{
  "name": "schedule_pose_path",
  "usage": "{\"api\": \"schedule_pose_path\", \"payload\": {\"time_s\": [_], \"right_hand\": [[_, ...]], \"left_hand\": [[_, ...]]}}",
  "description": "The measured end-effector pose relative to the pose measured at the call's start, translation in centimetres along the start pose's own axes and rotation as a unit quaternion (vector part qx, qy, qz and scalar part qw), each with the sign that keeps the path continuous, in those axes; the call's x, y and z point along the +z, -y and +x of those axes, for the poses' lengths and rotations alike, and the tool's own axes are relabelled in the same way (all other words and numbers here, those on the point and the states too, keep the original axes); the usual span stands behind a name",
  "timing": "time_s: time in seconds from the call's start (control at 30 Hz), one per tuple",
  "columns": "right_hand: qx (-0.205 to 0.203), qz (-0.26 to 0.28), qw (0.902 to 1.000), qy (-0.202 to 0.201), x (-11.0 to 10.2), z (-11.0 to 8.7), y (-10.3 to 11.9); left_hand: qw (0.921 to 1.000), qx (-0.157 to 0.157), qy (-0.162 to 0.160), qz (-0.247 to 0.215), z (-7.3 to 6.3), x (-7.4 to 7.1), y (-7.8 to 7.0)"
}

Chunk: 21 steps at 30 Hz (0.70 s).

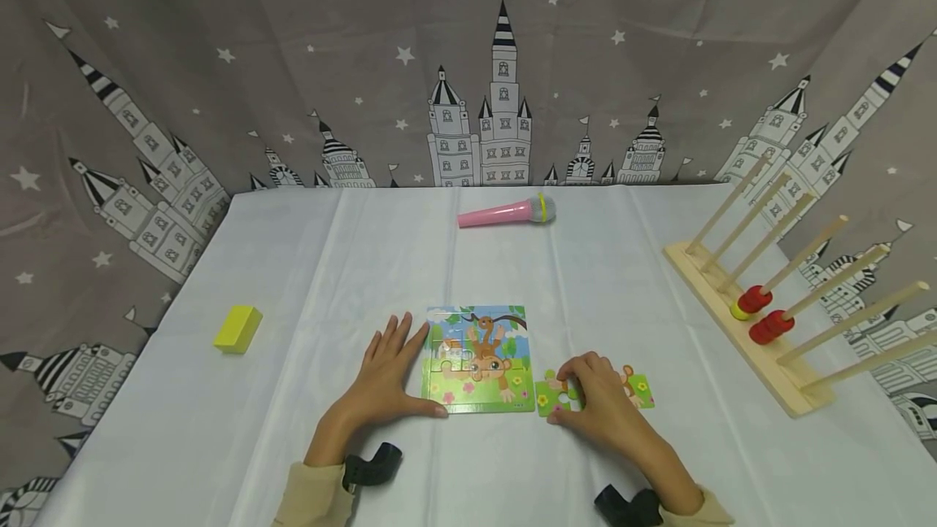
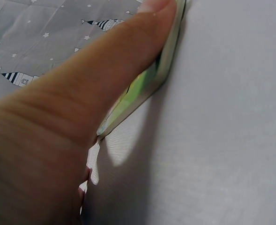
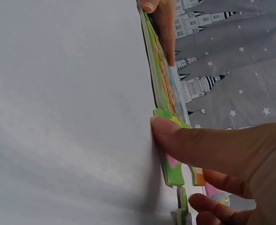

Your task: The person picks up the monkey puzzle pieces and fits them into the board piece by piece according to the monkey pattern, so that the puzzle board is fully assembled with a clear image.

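Castle curtain: grey [image 1: 293, 104], with stars and striped towers, behind and at both sides; slices of it reach both wrist views.
Worktop: white-covered [image 1: 351, 250], bearing everything I handle.
Peg rack: wooden [image 1: 741, 338], far to my right, seen only from the head.
My left hand: spread wide [image 1: 388, 364], index fingertip and thumb at the puzzle's left side; the left wrist view shows my thumb against its rim but hides most of my fingers.
My right hand: thumb and fingers narrowed [image 1: 600, 401], pinching a loose piece; from the head I cover part of it, while the right wrist view shows my thumb tip on its near edge.
Monkey puzzle: flat between my hands [image 1: 483, 408], its picture facing up; the wrist views add its pale side edge.
Microphone: pink [image 1: 505, 213], lying beyond the puzzle; its grey end peeks into the right wrist view.
Yellow block: well apart on my left [image 1: 237, 329], in the head view alone.
Held piece: green [image 1: 546, 398], just right of the puzzle; whether they touch, I cannot tell.
Second piece: beyond my right hand [image 1: 642, 389], partly hidden.
Red rings: on two pegs [image 1: 772, 327].
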State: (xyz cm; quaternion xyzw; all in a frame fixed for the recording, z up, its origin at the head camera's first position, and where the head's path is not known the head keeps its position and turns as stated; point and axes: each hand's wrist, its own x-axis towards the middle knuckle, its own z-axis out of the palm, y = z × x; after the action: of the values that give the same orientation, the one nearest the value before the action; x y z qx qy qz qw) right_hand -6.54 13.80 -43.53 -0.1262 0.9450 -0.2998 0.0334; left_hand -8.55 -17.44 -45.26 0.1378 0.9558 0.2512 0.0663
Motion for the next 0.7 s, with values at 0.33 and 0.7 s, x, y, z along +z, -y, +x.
{"api": "schedule_pose_path", "payload": {"time_s": [0.33,0.7], "right_hand": [[-0.018,0.012,0.9993,-0.031,0.31,-0.24,-0.02],[-0.052,0.087,0.9942,-0.035,0.15,-0.40,-0.08]], "left_hand": [[1.0000,0.001,0.000,-0.004,-0.06,-0.02,-0.02],[1.0000,0.001,-0.001,-0.008,-0.05,-0.02,-0.01]]}}
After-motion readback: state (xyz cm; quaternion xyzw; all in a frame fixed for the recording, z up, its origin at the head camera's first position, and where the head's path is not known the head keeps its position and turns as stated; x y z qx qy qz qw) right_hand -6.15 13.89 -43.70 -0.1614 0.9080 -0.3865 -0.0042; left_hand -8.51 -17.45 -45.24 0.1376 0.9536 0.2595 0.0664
